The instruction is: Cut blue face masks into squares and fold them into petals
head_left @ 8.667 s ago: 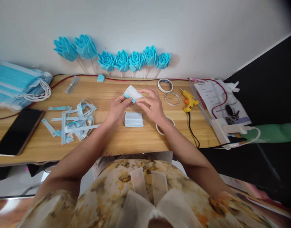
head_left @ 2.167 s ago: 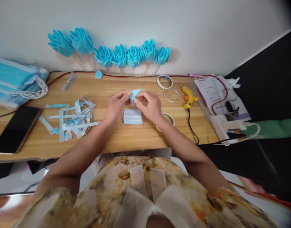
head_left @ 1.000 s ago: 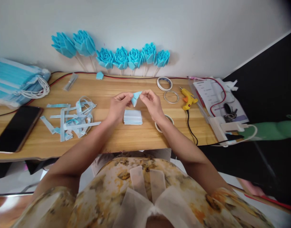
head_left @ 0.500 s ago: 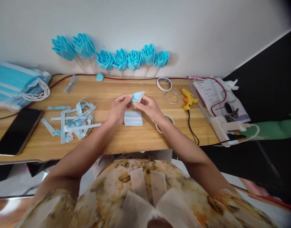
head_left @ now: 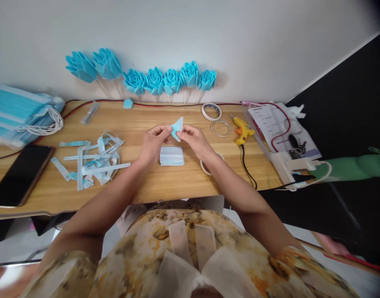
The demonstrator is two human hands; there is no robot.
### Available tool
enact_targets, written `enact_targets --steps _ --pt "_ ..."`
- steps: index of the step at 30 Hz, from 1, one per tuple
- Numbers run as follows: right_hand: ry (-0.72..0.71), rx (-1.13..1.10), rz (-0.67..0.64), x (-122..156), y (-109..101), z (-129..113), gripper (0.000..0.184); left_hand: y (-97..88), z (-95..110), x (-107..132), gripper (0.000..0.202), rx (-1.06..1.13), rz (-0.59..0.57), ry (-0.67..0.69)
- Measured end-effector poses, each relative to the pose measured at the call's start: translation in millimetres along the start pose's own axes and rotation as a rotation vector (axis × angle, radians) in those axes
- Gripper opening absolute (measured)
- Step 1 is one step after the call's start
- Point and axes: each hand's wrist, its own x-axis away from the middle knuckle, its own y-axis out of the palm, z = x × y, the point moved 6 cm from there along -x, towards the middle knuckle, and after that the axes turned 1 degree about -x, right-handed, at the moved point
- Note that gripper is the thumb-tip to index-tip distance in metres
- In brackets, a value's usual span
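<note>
Between both hands is a folded piece of blue mask fabric, its pointed corner sticking up. My left hand pinches its left side between thumb and fingers. On the other side, my right hand is closed on it, the thumb pressed near its lower edge. Just below the hands, a small stack of cut pale blue mask pieces lies on the wooden table. A heap of trimmed mask strips and ear loops is spread to the left of my left forearm.
Blue fabric flowers on sticks lean against the wall. Masks and a phone lie left. Tape rolls, a yellow glue gun, papers with keys and a power strip are right. A folded blue piece lies at the back.
The fabric piece has been folded further: its point now stands more upright, and more blue shows. Both hands stay on it. The whole view has shifted slightly.
</note>
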Motion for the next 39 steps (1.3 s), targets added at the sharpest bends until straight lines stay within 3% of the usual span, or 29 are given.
enact_targets --steps 4,7,12,19,24,29,35,39 --pt "0.026 -0.072 -0.085 -0.3 3.0 3.5 0.024 -1.7 4.5 0.1 0.018 -0.042 0.024 0.025" --pt "0.028 -0.102 -0.104 0.0 3.3 5.5 0.031 -1.2 5.9 0.8 0.018 -0.032 0.02 0.023" --pt "0.022 -0.067 -0.04 -0.5 0.8 3.2 0.031 0.7 5.0 1.4 0.019 -0.057 0.006 0.028" --pt "-0.032 -0.018 0.052 -5.0 -10.1 -3.6 0.026 -4.3 4.8 -1.2 0.034 0.084 -0.006 -0.018" --pt "-0.06 -0.021 0.05 -4.4 -9.5 -6.3 0.025 3.0 0.6 1.2 0.039 0.064 -0.081 -0.043" --pt "-0.097 -0.024 0.05 -3.7 -6.4 -7.4 0.025 8.0 -0.4 4.4 0.031 0.016 -0.132 0.004" --pt "-0.101 -0.002 0.059 -3.9 -6.4 -5.0 0.024 4.7 -1.6 2.4 0.016 0.076 -0.099 -0.026" --pt "-0.136 0.078 0.059 -4.3 -6.2 -2.7 0.022 3.5 -0.8 1.7 0.017 0.139 -0.067 -0.023"
